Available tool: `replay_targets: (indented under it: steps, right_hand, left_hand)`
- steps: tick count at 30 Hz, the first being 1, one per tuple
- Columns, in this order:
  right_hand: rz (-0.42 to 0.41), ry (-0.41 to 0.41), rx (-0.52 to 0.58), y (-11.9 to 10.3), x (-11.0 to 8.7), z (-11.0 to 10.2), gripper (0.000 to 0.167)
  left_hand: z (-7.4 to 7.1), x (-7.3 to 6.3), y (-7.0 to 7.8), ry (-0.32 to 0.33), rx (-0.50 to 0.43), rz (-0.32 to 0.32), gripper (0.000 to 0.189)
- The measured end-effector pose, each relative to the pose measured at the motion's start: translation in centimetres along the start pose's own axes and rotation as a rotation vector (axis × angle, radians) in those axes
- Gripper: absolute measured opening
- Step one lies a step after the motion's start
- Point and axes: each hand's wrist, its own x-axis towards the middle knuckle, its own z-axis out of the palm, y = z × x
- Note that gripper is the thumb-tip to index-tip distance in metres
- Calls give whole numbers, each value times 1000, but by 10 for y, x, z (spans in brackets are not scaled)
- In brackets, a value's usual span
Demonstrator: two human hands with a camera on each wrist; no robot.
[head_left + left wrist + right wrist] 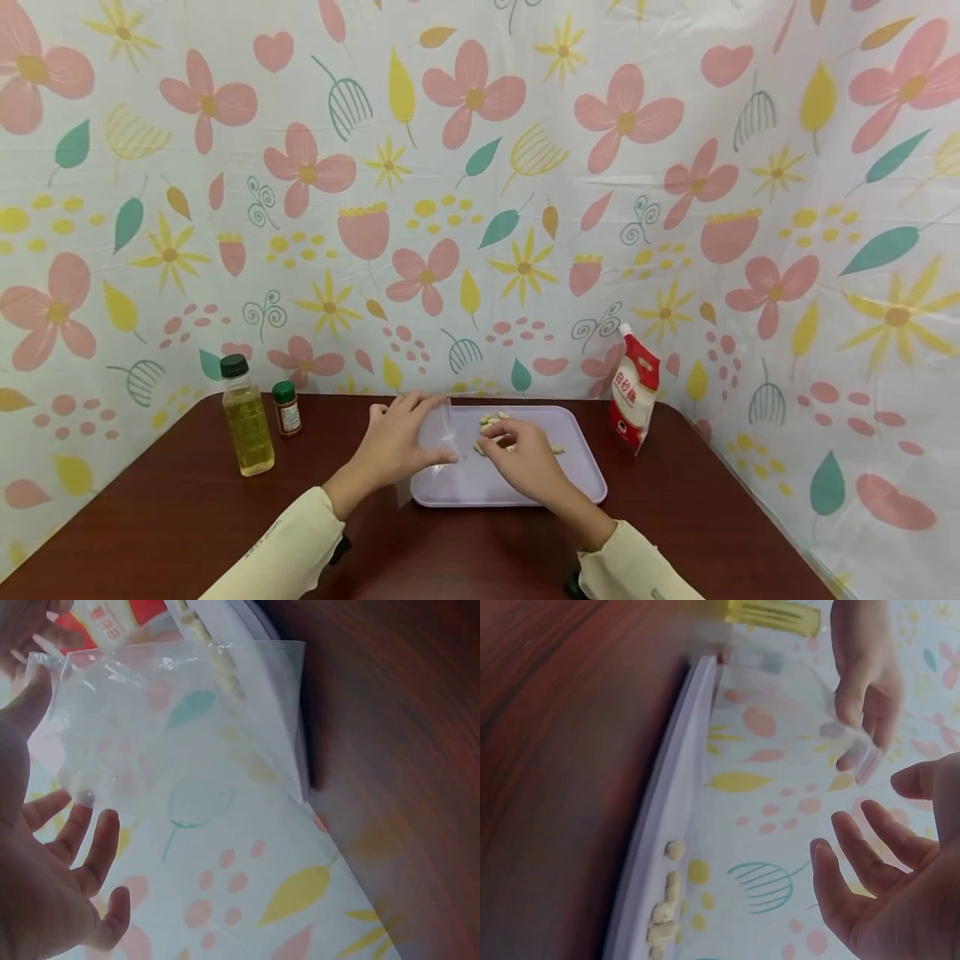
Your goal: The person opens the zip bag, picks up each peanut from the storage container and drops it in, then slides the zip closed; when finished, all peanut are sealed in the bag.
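A clear bag (150, 697) stands upright over the left part of a lilac tray (480, 492), its edge held between thumb and fingers of the left hand (393, 437). The right hand (521, 458) hangs over the tray near small pale pieces (492, 418), thumb and fingers apart, grasping nothing. Beyond the tray on a dark table (450, 558): left, an oil bottle (250, 429) and green-capped jar (287, 410); right, a red-and-white pouch (635, 392).

Bottle of yellow liquid (250, 432), jar (287, 414), red pouch (635, 392)
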Motion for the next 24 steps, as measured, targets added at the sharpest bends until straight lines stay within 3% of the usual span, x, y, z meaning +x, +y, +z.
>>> replay_targets:
  steps: [7,12,20,24]
  right_hand:
    - [14,-64,33,-10,-3,-2,8]
    - [-29,-42,41,-12,-3,-3,7]
    - [-27,15,26,-13,-5,-7,5]
    - [-43,34,40,-13,-7,-11,7]
  left_hand:
    - [3,-1,14,139,-16,-3,85]
    - [3,0,24,214,-42,-12,85]
    - [4,-3,29,201,-136,-79,88]
    - [3,-8,29,214,-226,-91,72]
